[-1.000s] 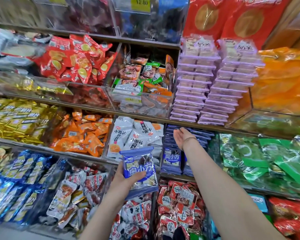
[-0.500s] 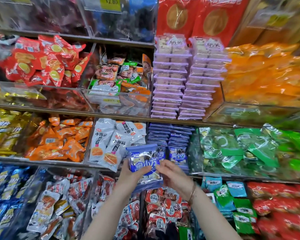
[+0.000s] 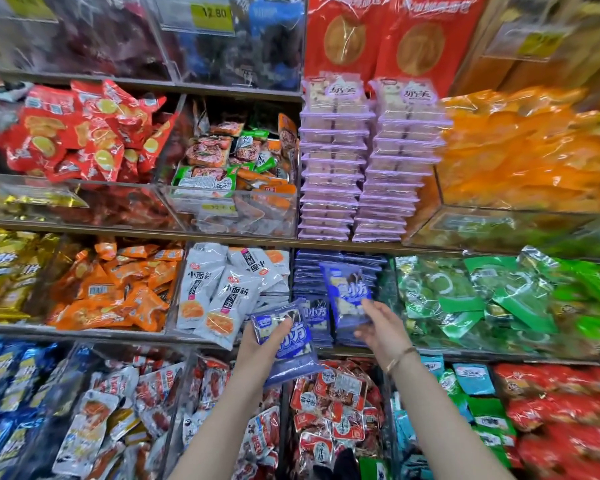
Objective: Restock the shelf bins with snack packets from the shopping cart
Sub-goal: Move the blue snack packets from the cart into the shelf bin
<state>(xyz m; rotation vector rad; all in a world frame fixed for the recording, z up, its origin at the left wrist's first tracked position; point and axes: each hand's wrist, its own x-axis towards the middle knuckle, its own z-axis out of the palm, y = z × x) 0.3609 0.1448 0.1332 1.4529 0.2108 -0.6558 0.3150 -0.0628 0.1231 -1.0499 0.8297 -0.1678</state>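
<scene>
Two hands have parted: right hand (image 3: 383, 327) lifts one blue packet (image 3: 349, 294), left hand (image 3: 265, 344) grips the rest (image 3: 288, 341).

Bright even light, glare on wrappers, edges blurred and bowed

I count two hands: my left hand (image 3: 261, 344) and right hand (image 3: 381, 325). Each grips blue packets: a small stack (image 3: 284, 341) in the left, number unclear, and one packet (image 3: 347, 292) in the right. One bracelet (image 3: 399, 358) sits on the right wrist. Two purple stacks (image 3: 368, 161) stand side by side on the upper shelf, the left about thirteen packs high. Behind them hang two big red bags (image 3: 381, 39). I see three yellow price tags (image 3: 212, 16), one readable. Four white packets (image 3: 222, 289) show in the middle bin; the loose heaps elsewhere are too jumbled to count.
</scene>
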